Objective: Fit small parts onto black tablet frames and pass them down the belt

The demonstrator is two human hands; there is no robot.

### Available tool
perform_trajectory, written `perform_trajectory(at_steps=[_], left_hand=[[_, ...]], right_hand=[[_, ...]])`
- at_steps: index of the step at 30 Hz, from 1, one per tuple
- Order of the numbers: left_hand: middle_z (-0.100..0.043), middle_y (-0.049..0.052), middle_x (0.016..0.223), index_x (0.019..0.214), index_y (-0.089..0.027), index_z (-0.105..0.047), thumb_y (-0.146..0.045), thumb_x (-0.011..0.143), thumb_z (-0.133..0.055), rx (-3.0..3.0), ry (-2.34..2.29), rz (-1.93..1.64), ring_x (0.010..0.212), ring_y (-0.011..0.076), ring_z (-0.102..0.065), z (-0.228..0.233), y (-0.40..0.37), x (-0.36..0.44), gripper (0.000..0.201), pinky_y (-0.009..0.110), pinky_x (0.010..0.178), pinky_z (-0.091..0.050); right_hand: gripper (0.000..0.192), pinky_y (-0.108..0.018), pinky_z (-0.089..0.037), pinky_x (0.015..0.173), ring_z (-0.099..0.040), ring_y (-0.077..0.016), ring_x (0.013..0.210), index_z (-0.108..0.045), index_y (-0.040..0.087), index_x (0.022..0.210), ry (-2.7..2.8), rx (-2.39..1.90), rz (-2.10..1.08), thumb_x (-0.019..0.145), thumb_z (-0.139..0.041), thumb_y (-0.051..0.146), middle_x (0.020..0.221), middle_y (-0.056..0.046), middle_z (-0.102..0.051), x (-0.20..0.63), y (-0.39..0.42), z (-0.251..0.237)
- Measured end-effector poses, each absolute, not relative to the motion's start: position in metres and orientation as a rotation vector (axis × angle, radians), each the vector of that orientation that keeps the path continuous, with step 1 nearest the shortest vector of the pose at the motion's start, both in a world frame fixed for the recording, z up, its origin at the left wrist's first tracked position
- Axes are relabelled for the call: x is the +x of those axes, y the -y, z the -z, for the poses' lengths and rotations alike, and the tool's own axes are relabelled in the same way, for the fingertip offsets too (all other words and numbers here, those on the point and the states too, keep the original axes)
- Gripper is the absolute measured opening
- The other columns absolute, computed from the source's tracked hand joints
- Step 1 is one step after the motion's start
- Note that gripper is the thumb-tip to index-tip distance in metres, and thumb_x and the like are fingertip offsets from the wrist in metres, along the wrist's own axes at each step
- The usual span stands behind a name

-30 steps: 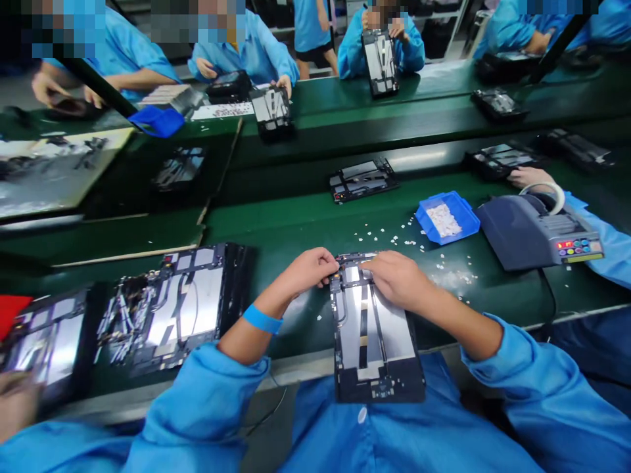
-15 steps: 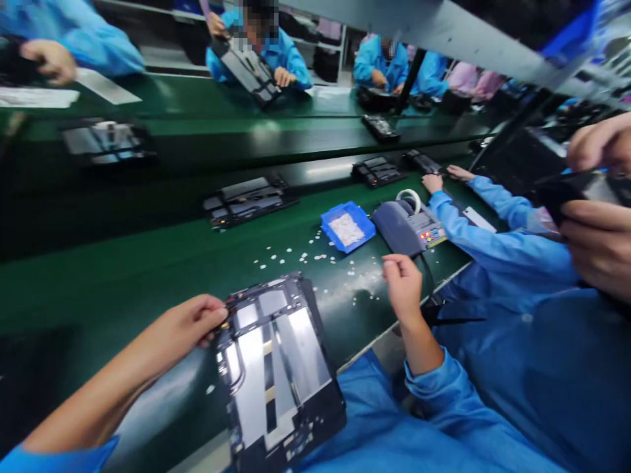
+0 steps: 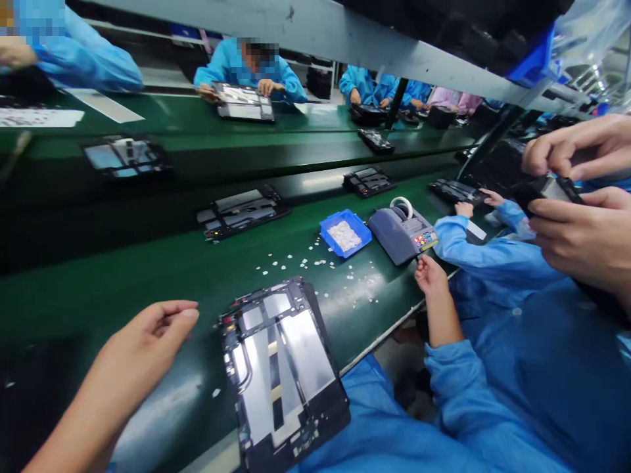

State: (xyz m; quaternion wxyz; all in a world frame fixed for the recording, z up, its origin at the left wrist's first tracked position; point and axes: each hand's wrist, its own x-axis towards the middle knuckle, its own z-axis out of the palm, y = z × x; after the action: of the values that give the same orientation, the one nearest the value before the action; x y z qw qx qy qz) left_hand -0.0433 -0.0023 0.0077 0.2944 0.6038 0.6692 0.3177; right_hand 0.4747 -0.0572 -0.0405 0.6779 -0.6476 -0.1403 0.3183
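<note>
Open tablet chassis [image 3: 283, 368] lies flat on the green bench [image 3: 148, 276], inner side up, its near end overhanging the bench edge above the person's blue-clad lap; one unit at this station. Left hand [image 3: 148, 338] hovers just left of the chassis, not touching it, fingers loosely curled with thumb and forefinger close together, nothing visibly held. Right hand [image 3: 431, 276] is well to the right of the chassis, at the bench edge just below the tape dispenser [image 3: 401, 231]; fingers bunched, and whether they pinch anything cannot be told. Beyond the chassis, toward the far right: one blue parts bin [image 3: 345, 234] with small white pieces inside, and many loose white bits [image 3: 315, 263] scattered between bin and chassis (too many and too small to count). The one grey tape dispenser sits just right of the bin. Farther back from the chassis, on the belt: one second chassis [image 3: 239, 211], then two more [image 3: 369, 180] [image 3: 125, 156] beyond. A co-worker's two hands [image 3: 579, 210], far right of the chassis, grip a dark device.
</note>
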Motion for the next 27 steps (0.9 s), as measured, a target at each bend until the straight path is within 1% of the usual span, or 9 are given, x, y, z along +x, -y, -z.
perform_trajectory(at_steps=[4, 7, 11, 15, 18, 20, 22, 24, 27], left_hand=[[-0.075, -0.001, 0.079, 0.089, -0.028, -0.071, -0.046, 0.078, -0.067, 1.522, -1.756, -0.855, 0.07, 0.0211, -0.067, -0.024, 0.037, -0.021, 0.022, 0.028, 0.059, -0.05], [-0.074, 0.004, 0.082, 0.093, -0.022, -0.071, -0.045, 0.077, -0.067, 1.386, -1.48, -0.865, 0.069, 0.02, -0.066, -0.031, 0.054, 0.016, 0.028, 0.03, 0.062, -0.053], [-0.071, 0.005, 0.092, 0.104, -0.02, -0.068, -0.037, 0.075, -0.071, 1.117, -1.199, -0.917, 0.072, 0.0164, -0.064, -0.025, 0.06, 0.055, 0.033, 0.028, 0.065, -0.053], [-0.067, 0.002, 0.083, 0.09, -0.02, -0.064, -0.037, 0.082, -0.07, 1.001, -1.171, -1.072, 0.069, 0.0139, -0.06, -0.012, 0.062, 0.047, 0.02, 0.026, 0.065, -0.05], [-0.069, 0.002, 0.086, 0.085, -0.021, -0.063, -0.034, 0.088, -0.065, 1.133, -1.383, -1.181, 0.075, 0.0157, -0.062, -0.007, 0.066, 0.013, 0.013, 0.028, 0.07, -0.05], [-0.074, 0.005, 0.098, 0.085, -0.022, -0.064, -0.03, 0.09, -0.062, 1.4, -1.529, -1.13, 0.09, 0.0202, -0.067, -0.006, 0.067, -0.012, 0.01, 0.033, 0.081, -0.052], [-0.077, 0.007, 0.111, 0.083, -0.022, -0.063, -0.026, 0.091, -0.06, 1.761, -1.575, -0.962, 0.107, 0.0252, -0.067, -0.005, 0.067, -0.028, 0.009, 0.04, 0.094, -0.051], [-0.075, 0.008, 0.125, 0.084, -0.023, -0.063, -0.022, 0.093, -0.057, 2.076, -1.551, -0.775, 0.119, 0.0292, -0.063, -0.004, 0.066, -0.031, 0.01, 0.047, 0.101, -0.049], [-0.073, 0.009, 0.132, 0.089, -0.022, -0.063, -0.017, 0.095, -0.053, 2.367, -1.532, -0.55, 0.124, 0.0329, -0.061, 0.0, 0.063, -0.021, 0.013, 0.052, 0.104, -0.048]], right_hand=[[0.037, -0.016, -0.036, 0.04, -0.051, -0.0072, 0.051, -0.062, 0.018, 0.079, 0.419, -1.389, -0.856, 0.067, -0.086, 0.044, 0.068, 0.002, -0.063, 0.395, 0.07, 0.035], [0.029, -0.019, -0.043, 0.046, -0.054, -0.0088, 0.053, -0.071, 0.017, 0.083, 0.721, -1.32, -1.075, 0.076, -0.081, 0.044, 0.072, -0.001, -0.069, 0.318, 0.072, 0.022], [0.023, -0.023, -0.047, 0.053, -0.059, -0.0116, 0.056, -0.077, 0.018, 0.086, 1.137, -1.256, -1.253, 0.089, -0.071, 0.04, 0.07, -0.001, -0.071, 0.237, 0.069, 0.0], [0.021, -0.026, -0.053, 0.063, -0.068, -0.0157, 0.067, -0.08, 0.021, 0.091, 1.451, -1.189, -1.281, 0.094, -0.063, 0.034, 0.076, -0.002, -0.076, 0.207, 0.061, -0.006], [0.022, -0.032, -0.056, 0.081, -0.073, -0.0197, 0.088, -0.08, 0.022, 0.101, 1.765, -1.183, -1.01, 0.097, -0.059, 0.026, 0.097, -0.005, -0.08, 0.212, 0.046, 0.0], [0.025, -0.036, -0.054, 0.09, -0.07, -0.0214, 0.099, -0.079, 0.021, 0.11, 2.009, -1.147, -0.696, 0.1, -0.056, 0.021, 0.107, -0.007, -0.079, 0.219, 0.033, 0.004], [0.029, -0.036, -0.051, 0.09, -0.067, -0.0215, 0.099, -0.075, 0.022, 0.12, 2.269, -1.053, -0.443, 0.103, -0.053, 0.018, 0.112, -0.008, -0.077, 0.222, 0.02, 0.009], [0.033, -0.034, -0.049, 0.085, -0.063, -0.0208, 0.095, -0.071, 0.023, 0.129, 2.491, -0.953, -0.264, 0.105, -0.051, 0.018, 0.114, -0.008, -0.075, 0.219, 0.008, 0.013], [0.035, -0.034, -0.045, 0.079, -0.056, -0.0206, 0.09, -0.067, 0.024, 0.137, 2.654, -0.851, -0.062, 0.107, -0.049, 0.021, 0.115, -0.009, -0.071, 0.213, -0.003, 0.017]])
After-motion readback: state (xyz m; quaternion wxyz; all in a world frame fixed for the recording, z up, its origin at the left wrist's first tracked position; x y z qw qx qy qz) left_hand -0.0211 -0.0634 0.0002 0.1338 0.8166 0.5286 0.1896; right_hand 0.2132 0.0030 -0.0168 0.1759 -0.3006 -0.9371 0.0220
